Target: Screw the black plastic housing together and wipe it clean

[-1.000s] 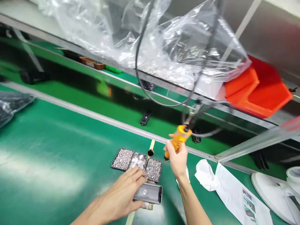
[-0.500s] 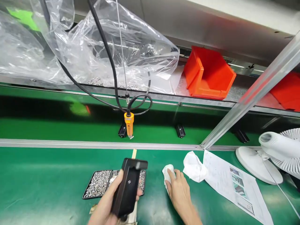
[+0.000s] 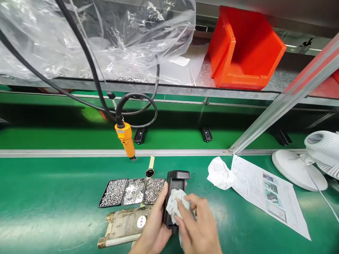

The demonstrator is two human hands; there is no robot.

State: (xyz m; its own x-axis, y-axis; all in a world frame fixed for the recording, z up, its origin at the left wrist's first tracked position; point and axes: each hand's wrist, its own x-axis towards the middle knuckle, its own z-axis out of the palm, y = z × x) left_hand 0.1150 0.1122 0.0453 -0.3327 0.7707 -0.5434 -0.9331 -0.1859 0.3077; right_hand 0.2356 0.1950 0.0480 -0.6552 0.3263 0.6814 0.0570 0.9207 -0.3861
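My left hand [image 3: 156, 224] is closed around a black plastic housing [image 3: 178, 175], a long part with a raised lip at its far end. In my right hand [image 3: 198, 222] is a crumpled white cloth or tissue [image 3: 175, 201], pressed against the inside of the housing. My fingers and the cloth hide much of the recess. To the left lie three black trays of small metal parts: one of shiny pieces [image 3: 113, 192], one of washers [image 3: 134, 190] and one of nuts [image 3: 154, 188]. A worn wooden fixture [image 3: 127, 223] with a white disc sits nearer to me.
An orange electric screwdriver [image 3: 125, 141] hangs above the trays on a cable. Another white cloth [image 3: 220, 173] touches a printed sheet [image 3: 270, 194] at right, near a white fan [image 3: 302, 169]. The shelf above carries a red bin [image 3: 246, 53] and clear plastic bags [image 3: 119, 46].
My right hand has picked the white cloth up from the table and brought it left onto the housing. My left hand has moved right, turning the housing's recess upward. The camera view has shifted.
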